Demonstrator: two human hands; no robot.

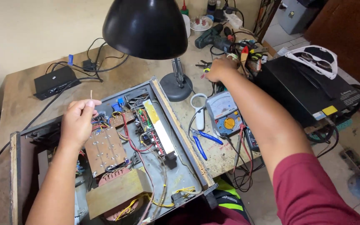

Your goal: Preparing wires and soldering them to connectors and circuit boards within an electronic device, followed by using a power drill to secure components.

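Head view: your left hand (78, 121) hovers over the open amplifier chassis (188, 141), above its brown circuit board (105, 151), thumb and forefinger pinched on a thin pale stick (91, 95) that points up. Your right hand (219, 68) reaches far right of the chassis, past the black desk lamp (146, 27), fingers curled down among the tool clutter (251, 54); you can't tell what it grips, if anything. Just right of the chassis lie an analog multimeter (225, 113) and blue-handled pliers (203, 141). A big transformer (115, 193) sits at the chassis's near end. A black box (307, 89) stands further right.
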